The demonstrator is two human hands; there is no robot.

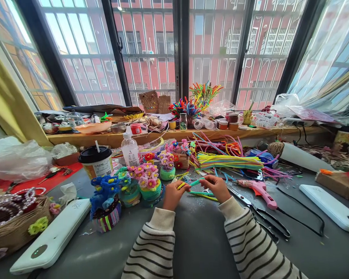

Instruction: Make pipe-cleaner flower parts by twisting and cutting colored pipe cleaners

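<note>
My left hand (173, 194) and my right hand (218, 188) are close together over the grey table, fingers pinched. Between them runs a short teal pipe cleaner (195, 183), gripped at either end. A bit of yellow shows at my left fingers; whether it is a separate pipe cleaner I cannot tell. Just below, green and yellow pipe cleaners (205, 195) lie on the table. Left of my left hand stand small pots of fuzzy flowers: a pink bunch (146, 179) in a green-yellow pot and a blue bunch (105, 193) in a striped pot.
Scissors (257, 213) and a pink glue gun (260, 190) with a black cord lie to the right. Behind is a bundle of yellow-green pipe cleaners (229, 161). A lidded cup (97, 162) and a bottle (130, 149) stand back left. White devices (56, 230) lie at both sides.
</note>
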